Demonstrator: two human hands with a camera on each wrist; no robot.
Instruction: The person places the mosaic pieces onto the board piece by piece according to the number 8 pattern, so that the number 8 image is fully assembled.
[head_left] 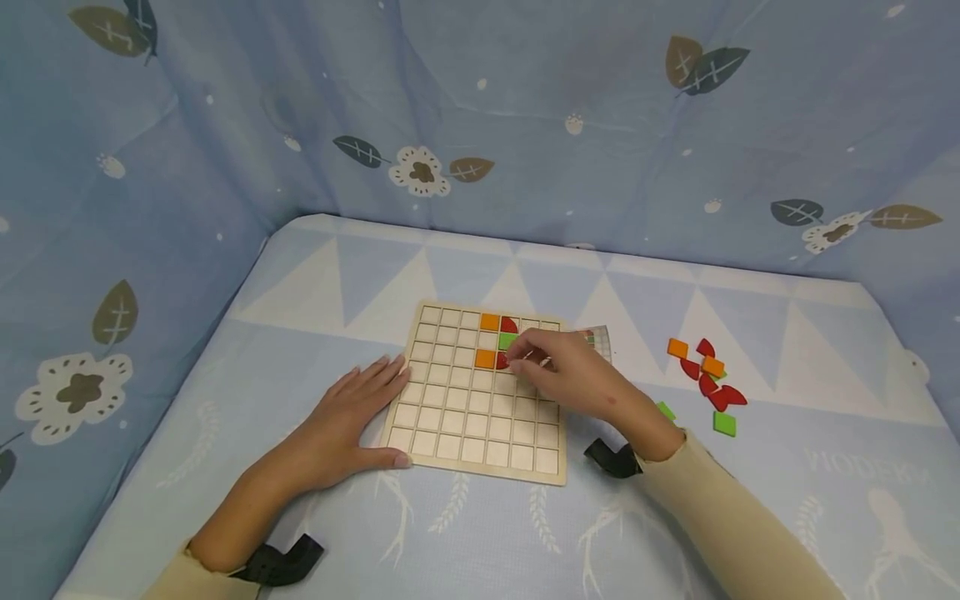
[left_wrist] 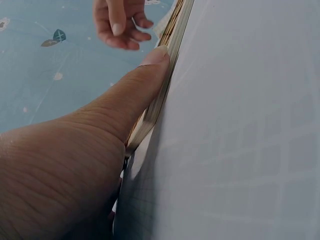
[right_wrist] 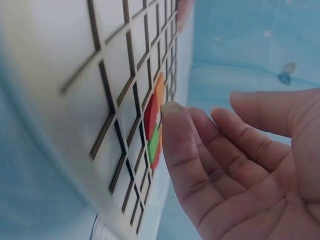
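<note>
A pale wooden grid board (head_left: 453,422) lies on the table. My left hand (head_left: 337,429) rests spread beside it, fingertips at the left edge and thumb at the near left corner. In the left wrist view the thumb (left_wrist: 130,92) presses the board's side. Over the upper cells is my right hand (head_left: 570,371), its fingers loosely bent near a red rounded piece (head_left: 502,361). The right wrist view shows its thumb and fingers apart with nothing between them. Two orange squares (head_left: 485,359), a green square (head_left: 507,341) and another red piece (head_left: 509,324) sit in cells.
Several loose red pieces (head_left: 689,368), orange squares (head_left: 677,348) and green squares (head_left: 724,423) lie to the right. A printed card (head_left: 603,340) is partly hidden behind the right hand. Blue patterned cloth (head_left: 525,125) hangs behind and to the left of the table.
</note>
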